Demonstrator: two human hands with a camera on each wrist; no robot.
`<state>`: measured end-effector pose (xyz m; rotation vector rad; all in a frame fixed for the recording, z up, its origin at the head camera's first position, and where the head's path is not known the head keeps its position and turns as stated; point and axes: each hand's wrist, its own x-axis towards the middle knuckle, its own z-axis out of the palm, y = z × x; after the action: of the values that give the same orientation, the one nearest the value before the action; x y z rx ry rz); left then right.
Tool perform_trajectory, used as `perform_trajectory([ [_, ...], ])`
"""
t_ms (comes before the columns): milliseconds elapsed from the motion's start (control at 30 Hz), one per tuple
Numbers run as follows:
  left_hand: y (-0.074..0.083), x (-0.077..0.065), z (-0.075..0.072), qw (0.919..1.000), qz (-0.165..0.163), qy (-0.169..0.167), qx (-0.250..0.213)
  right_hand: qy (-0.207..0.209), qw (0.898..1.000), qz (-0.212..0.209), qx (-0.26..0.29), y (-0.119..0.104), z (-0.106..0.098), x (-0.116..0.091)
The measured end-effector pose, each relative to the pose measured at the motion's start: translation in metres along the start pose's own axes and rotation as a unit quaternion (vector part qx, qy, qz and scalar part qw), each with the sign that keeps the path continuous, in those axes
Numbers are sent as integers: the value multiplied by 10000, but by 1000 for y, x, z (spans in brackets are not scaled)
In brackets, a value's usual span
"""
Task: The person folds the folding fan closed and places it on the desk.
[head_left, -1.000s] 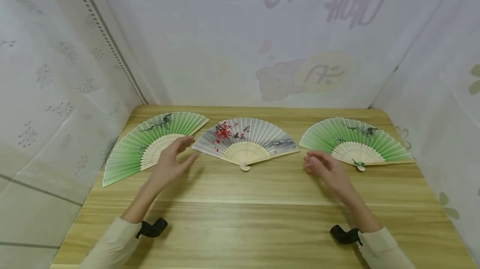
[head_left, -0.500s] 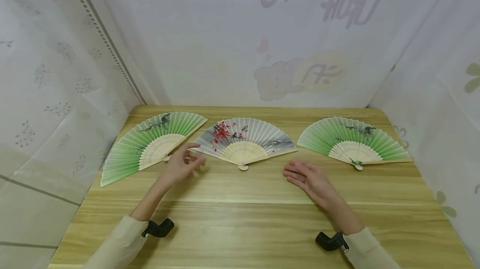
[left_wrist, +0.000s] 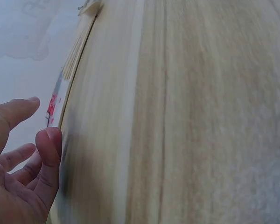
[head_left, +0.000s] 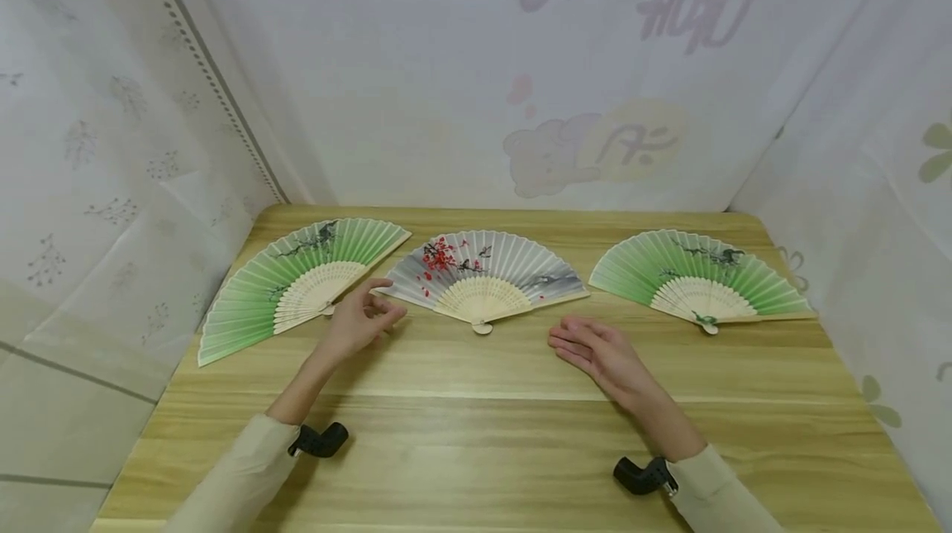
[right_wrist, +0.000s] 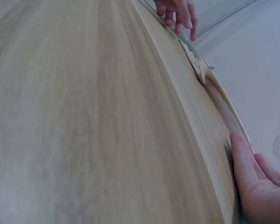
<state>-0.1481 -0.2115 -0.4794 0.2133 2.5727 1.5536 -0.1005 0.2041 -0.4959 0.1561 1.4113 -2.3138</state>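
Three spread folding fans lie in a row on the wooden table. In the middle is a grey folding fan [head_left: 513,260] with red blossoms and small birds. To its left lies a green folding fan [head_left: 245,302], tilted, and to its right another green folding fan [head_left: 632,264] with a green tie at its pivot. My left hand [head_left: 357,325] hovers by the grey fan's left end, fingers loosely bent, partly covering the left fan's pivot area. My right hand [head_left: 606,358] is held below the grey fan's right end, fingers fairly straight and together. Neither hand holds anything.
The wooden table [head_left: 461,442] has white patterned cloth [head_left: 372,103] hanging behind it and at both sides. A black wrist device [head_left: 321,440] sits at the left cuff, and another black wrist device [head_left: 641,477] at the right cuff.
My right hand has moved left and nearer, from beside the right green fan towards the grey fan, its fingers straightening. The left hand has shifted slightly right. The fans have stayed in place.
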Motion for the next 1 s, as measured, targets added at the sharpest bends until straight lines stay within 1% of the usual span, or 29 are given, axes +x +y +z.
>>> perform_trajectory([
  [167, -1, 4, 1, 10000, 31, 89, 18, 12, 10000, -20, -80, 1, 5, 5],
  [267, -1, 5, 2, 9998, -3, 177, 64, 69, 9999, 12, -88, 2, 9, 8],
  [467, -7, 4, -1, 9989, 0, 393, 254, 102, 9998, 146, -105, 5, 21, 15],
  [633, -9, 5, -3, 9965, 2, 606, 580, 133, 9997, 214, -67, 8, 29, 20],
  [867, -3, 8, -3, 9913, -161, 822, 1018, 78, 9997, 221, 53, 11, 41, 25],
  [1000, 0, 11, -5, 9885, -142, 933, 1182, 92, 9996, 245, 116, 14, 49, 29],
])
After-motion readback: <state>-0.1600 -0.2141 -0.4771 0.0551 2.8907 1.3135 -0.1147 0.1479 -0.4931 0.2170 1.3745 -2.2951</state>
